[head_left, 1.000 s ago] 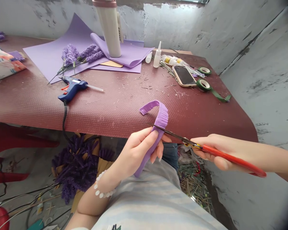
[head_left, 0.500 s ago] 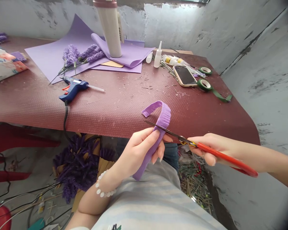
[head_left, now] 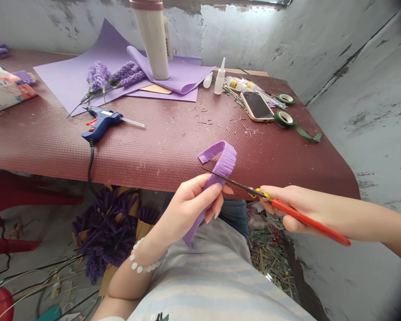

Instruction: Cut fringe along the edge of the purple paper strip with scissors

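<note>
A purple strip (head_left: 224, 162), of paper or thin foam, is pinched between the thumb and fingers of my left hand (head_left: 197, 200). Its far part is cut into a fringe along the right edge and curls over to the left above the table edge; the near end hangs down toward my lap. My right hand (head_left: 284, 205) grips red-handled scissors (head_left: 307, 220). Their dark blades lie across the strip just beyond my left thumb, at the near end of the fringe. How far apart the blades are is hard to make out.
On the dark red table (head_left: 160, 147) lie a blue glue gun (head_left: 103, 122), purple sheets (head_left: 67, 76) with lavender sprigs (head_left: 100, 76), a tumbler (head_left: 153, 44), a squeeze bottle (head_left: 220, 78), a phone (head_left: 258, 106) and green tape rolls (head_left: 284, 118). Purple flowers (head_left: 103, 236) stand below the edge.
My left hand and the strip have shifted slightly left and toward the table. The scissors have moved a little left with my right hand, and their handles look closer together.
</note>
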A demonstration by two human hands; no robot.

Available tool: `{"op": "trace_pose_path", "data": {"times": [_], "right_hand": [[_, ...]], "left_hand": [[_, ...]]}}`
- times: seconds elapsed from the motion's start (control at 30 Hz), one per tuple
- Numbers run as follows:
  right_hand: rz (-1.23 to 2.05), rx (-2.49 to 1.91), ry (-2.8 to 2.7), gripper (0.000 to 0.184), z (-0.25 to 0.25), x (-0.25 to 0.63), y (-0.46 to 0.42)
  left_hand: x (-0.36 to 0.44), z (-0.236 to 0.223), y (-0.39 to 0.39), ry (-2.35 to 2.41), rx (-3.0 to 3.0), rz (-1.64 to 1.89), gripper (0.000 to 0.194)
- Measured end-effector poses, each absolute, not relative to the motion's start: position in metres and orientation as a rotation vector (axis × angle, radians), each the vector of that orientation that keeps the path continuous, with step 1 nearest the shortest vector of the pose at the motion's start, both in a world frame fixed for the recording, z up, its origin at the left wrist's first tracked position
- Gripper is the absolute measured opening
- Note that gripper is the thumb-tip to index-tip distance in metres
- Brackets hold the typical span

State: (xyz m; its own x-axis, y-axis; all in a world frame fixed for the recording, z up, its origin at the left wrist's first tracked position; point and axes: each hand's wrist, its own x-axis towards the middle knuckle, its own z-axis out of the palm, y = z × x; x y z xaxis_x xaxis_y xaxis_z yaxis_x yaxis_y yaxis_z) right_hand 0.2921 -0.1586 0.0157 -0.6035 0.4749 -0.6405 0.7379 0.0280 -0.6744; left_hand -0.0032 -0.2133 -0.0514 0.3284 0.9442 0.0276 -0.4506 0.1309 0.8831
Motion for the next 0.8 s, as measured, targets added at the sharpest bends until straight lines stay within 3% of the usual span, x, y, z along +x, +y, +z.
{"op": "trace_pose_path", "data": {"times": [0.3,0.57,0.8], "right_hand": [[-0.906,1.505,2.439,0.056,0.014,0.279,-0.172],[-0.970,1.494,2.431,0.057,0.017,0.276,-0.177],[-0.787,1.489,2.651,0.061,0.006,0.275,-0.177]], "left_hand": [[0.001,-0.053,-0.212,0.717,0.999,1.191,0.032],[0.004,-0.052,-0.215,0.666,1.058,1.207,0.032],[0.007,-0.047,-0.215,0.776,1.101,1.249,0.040]]}}
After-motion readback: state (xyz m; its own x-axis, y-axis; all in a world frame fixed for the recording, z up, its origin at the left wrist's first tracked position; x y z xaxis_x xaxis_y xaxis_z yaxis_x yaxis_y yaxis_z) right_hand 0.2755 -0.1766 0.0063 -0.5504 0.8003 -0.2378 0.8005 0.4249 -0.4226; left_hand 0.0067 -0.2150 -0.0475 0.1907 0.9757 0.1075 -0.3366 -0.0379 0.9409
